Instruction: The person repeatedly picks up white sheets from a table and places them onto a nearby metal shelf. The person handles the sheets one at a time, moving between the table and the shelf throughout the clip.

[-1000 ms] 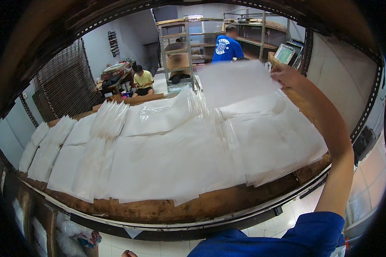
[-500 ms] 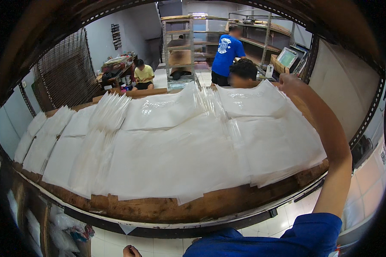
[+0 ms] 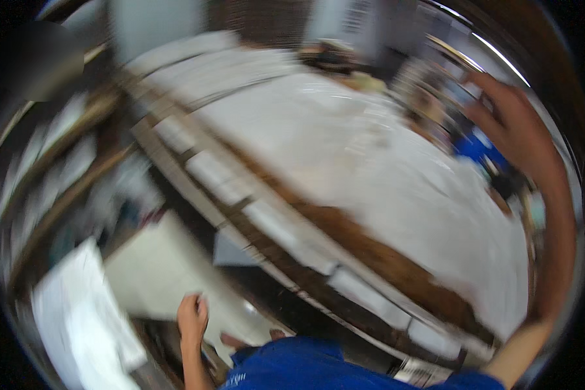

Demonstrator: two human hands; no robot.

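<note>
Thin white translucent sheets (image 3: 292,123), perhaps plastic, lie in overlapping stacks across a brown wooden surface (image 3: 383,240). My right hand (image 3: 510,120) is raised past the right side of the stacks, thumb and fingers apart, holding nothing that I can see. Low down, close to my body, my left hand (image 3: 192,317) hangs with its fingers curled in and nothing visible in it. A bright white stack of sheets or cloth (image 3: 84,318) sits left of it; motion blur hides its kind.
Shelves (image 3: 78,130) with white, plastic-looking bundles stand on the left. A long pale frame edge (image 3: 266,227) runs along the near side of the surface, above a light floor (image 3: 169,266). A person in blue (image 3: 481,149) is blurred beyond the far edge.
My view has swung left and tilted, bringing in the left shelves and white stack. My right hand has opened from a closed shape. More of my left hand shows.
</note>
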